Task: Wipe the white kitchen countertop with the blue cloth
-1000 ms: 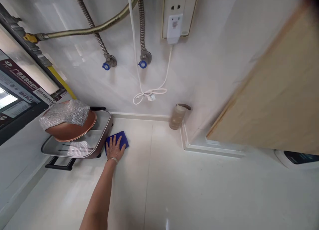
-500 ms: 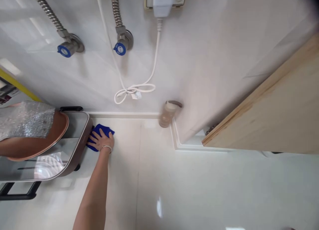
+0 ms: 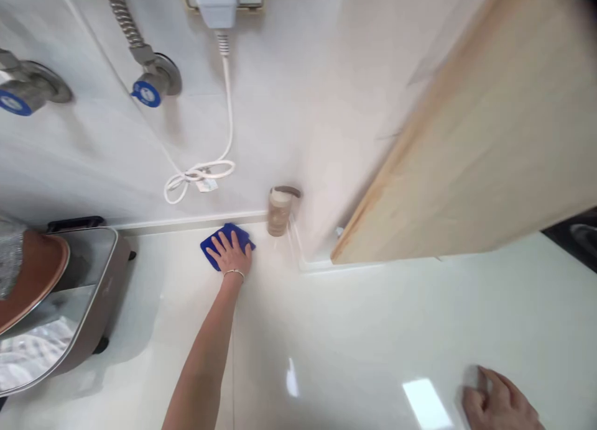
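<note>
A blue cloth (image 3: 209,246) lies flat on the glossy white floor near the foot of the wall. My left hand (image 3: 229,253) presses down on it, palm down with the fingers spread. A bracelet circles that wrist. Just right of the cloth a brownish pipe stub (image 3: 278,217) with a dark rim stands in the corner, apart from the hand. My right hand (image 3: 501,402) shows at the lower right edge, low over or on the floor, with its fingers curled. Whatever its fingers may hold is hidden.
An electric pan (image 3: 109,281) with black handles and a brown pan inside stands at left. Valves (image 3: 152,88) and a looped white cord (image 3: 200,175) are on the wall above. A wooden panel (image 3: 448,169) slants in from the right, with a dark object (image 3: 576,237) beyond it.
My left hand and the blue cloth have moved right along the wall, from beside the electric pan to near the pipe stub. My right hand has come into view. The view has shifted right.
</note>
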The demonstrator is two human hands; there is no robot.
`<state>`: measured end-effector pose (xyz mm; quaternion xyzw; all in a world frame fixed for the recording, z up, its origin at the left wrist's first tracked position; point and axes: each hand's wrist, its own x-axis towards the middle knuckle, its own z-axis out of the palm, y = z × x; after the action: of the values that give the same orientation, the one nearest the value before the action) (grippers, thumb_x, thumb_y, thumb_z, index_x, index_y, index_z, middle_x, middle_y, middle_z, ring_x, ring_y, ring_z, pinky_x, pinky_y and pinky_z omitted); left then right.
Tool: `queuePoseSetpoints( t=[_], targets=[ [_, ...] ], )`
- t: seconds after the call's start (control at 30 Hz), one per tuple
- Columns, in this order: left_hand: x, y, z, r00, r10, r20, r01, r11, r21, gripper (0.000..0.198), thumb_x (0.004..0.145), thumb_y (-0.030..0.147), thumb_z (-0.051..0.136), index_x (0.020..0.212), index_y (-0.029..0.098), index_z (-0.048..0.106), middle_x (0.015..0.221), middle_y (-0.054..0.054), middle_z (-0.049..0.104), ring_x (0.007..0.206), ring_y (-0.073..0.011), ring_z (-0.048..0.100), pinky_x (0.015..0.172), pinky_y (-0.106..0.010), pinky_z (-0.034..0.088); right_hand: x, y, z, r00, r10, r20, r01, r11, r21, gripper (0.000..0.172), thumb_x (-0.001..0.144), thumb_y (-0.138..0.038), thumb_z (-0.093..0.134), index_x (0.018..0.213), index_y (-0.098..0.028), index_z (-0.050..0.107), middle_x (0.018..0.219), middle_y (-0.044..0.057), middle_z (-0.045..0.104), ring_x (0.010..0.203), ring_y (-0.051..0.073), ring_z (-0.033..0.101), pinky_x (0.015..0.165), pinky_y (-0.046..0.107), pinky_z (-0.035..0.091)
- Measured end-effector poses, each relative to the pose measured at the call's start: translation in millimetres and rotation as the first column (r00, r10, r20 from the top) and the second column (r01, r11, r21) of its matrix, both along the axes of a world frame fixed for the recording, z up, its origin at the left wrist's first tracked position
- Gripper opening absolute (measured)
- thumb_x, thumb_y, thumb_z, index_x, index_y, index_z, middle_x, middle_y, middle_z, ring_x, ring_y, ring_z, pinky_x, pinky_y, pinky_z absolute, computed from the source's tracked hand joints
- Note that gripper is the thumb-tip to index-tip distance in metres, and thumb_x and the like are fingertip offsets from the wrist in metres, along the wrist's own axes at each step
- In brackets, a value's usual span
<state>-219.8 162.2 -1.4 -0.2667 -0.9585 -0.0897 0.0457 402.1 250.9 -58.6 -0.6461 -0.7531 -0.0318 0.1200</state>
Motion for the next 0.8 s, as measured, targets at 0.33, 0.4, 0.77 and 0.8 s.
queuePoseSetpoints(
  t=[0.33,0.4,0.77,0.8],
  targets=[
    [163.0,-35.8,-6.8,0.892,-0.449,-0.052,0.451,0.892,0.032,0.068,0.088,0.048,0.045,0.15,0.021,0.032,0.161,-0.015,0.023,0.149,-0.0394,0.012,0.118,-0.066,0.007,-17.7,-0.9,6.3,1.0,-0.023,-0.008,0.024,0.992,0.123,0.045,0.086,-0.031,0.04,0.127,-0.018,0.049,0.13,0.014,0.054,0.112,0.033,0.05,0.09,0.047,0.039],
    [192.5,-54.6,-10.6,0.865,-0.497,-0.068,0.5,0.866,0.031,0.069,0.088,0.049,0.047,0.149,0.021,0.033,0.161,-0.015,0.024,0.149,-0.0393,0.012,0.118,-0.066,0.009,-17.8,0.4,5.7,1.0,-0.015,-0.009,0.016,0.99,0.137,0.043,0.086,-0.03,0.041,0.126,-0.017,0.05,0.128,0.014,0.054,0.11,0.032,0.05,0.089,0.046,0.038],
    [319.1,-115.5,-17.6,0.666,-0.728,-0.162,0.743,0.666,0.061,0.08,0.083,0.053,0.054,0.152,0.028,0.022,0.161,-0.014,0.024,0.147,-0.0393,0.02,0.116,-0.065,0.023,-21.7,2.4,7.1,1.0,0.019,-0.016,-0.015,0.983,0.184,0.042,0.082,-0.024,0.047,0.123,-0.015,0.05,0.124,0.015,0.054,0.106,0.029,0.047,0.088,0.042,0.036],
    [318.4,-119.7,-16.0,0.664,-0.728,-0.168,0.745,0.664,0.065,0.078,0.084,0.05,0.055,0.152,0.029,0.024,0.161,-0.012,0.025,0.147,-0.0377,0.02,0.116,-0.064,0.024,-22.6,2.4,7.2,1.0,0.016,-0.014,-0.013,0.983,0.185,0.04,0.083,-0.024,0.046,0.122,-0.015,0.051,0.124,0.015,0.054,0.106,0.029,0.047,0.088,0.042,0.035]
  ],
)
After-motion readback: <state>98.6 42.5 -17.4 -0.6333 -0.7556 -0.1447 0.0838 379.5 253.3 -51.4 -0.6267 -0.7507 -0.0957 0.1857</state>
